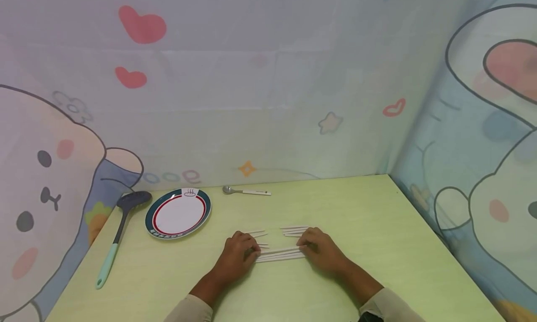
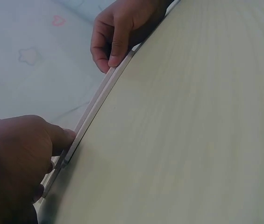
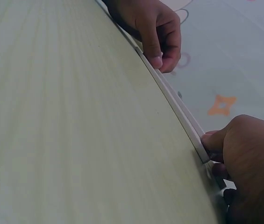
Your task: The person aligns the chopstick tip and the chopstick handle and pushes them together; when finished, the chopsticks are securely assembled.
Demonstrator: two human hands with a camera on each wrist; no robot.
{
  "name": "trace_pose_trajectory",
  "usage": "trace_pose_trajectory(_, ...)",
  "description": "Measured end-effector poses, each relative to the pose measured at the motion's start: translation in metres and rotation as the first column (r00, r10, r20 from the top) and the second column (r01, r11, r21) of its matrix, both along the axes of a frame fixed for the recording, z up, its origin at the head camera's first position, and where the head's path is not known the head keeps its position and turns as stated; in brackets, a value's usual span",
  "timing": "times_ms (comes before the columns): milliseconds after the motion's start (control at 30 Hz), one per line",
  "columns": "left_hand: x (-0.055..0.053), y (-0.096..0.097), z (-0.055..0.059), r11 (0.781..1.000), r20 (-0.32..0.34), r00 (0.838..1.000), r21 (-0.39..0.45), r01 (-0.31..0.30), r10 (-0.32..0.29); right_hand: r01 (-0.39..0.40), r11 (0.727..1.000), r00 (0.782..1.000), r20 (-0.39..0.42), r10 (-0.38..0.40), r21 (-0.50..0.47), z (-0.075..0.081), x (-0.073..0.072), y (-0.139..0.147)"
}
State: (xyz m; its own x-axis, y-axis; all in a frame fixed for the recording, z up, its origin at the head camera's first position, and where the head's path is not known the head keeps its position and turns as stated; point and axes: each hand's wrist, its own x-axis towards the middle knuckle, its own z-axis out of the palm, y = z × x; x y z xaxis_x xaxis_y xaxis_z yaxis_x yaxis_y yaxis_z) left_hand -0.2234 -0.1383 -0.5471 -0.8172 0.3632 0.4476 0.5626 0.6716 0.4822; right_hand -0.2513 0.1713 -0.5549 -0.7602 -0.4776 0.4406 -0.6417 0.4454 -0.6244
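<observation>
In the head view a slim white stick (image 1: 280, 251) spans the gap between both hands. My left hand (image 1: 238, 256) pinches its left end between thumb and fingers, and my right hand (image 1: 324, 253) pinches the right end. Several similar white sticks (image 1: 280, 258) lie side by side just in front of it on the table. Beyond the hands, more sticks (image 1: 295, 228) poke out past the right fingers, and others (image 1: 257, 231) past the left; their outer parts are hidden. The left wrist view shows the stick (image 2: 96, 105) low along the tabletop, fingertips at both ends.
A round plate (image 1: 179, 214) with a dark green rim lies back left on the pale table (image 1: 369, 219). Left of it is a black ladle (image 1: 119, 226) with a mint handle. A small spoon (image 1: 246, 191) lies near the back edge. Printed cloth walls enclose the table.
</observation>
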Motion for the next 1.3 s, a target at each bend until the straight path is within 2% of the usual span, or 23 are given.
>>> trace_pose_trajectory(433, -0.0006, 0.0004, -0.0018, 1.000, 0.004, 1.000, -0.011, 0.004, -0.004, 0.002, 1.000, 1.000, 0.007, -0.002, 0.022, 0.0000, -0.0008, 0.0011)
trace_pose_trajectory(633, 0.0011, -0.0009, -0.0002, 0.999, 0.006, 1.000, -0.042, 0.008, -0.008, 0.007, 0.999, 1.000, -0.015, -0.007, 0.032, -0.0006, -0.0016, 0.0016)
trace_pose_trajectory(733, 0.0012, -0.0020, -0.0002, 0.998, 0.000, 1.000, -0.056, 0.020, -0.020, 0.007, 1.000, 1.000, 0.007, -0.007, 0.028, -0.0006, -0.0012, 0.0019)
trace_pose_trajectory(900, 0.0002, -0.0030, -0.0014, 0.997, -0.010, 0.999, -0.069, 0.032, -0.032, 0.005, 0.997, 0.999, 0.050, -0.009, 0.077, -0.0018, -0.0025, 0.0019)
trace_pose_trajectory(1067, -0.0007, -0.0032, -0.0026, 0.997, -0.015, 1.000, -0.079, 0.025, -0.026, 0.004, 0.991, 0.999, 0.052, -0.010, 0.130, -0.0030, -0.0039, 0.0021)
trace_pose_trajectory(1300, 0.0001, -0.0019, -0.0013, 0.996, -0.017, 1.000, -0.090, 0.001, -0.002, 0.030, 0.990, 0.998, 0.047, -0.037, 0.140, -0.0016, -0.0027, 0.0006)
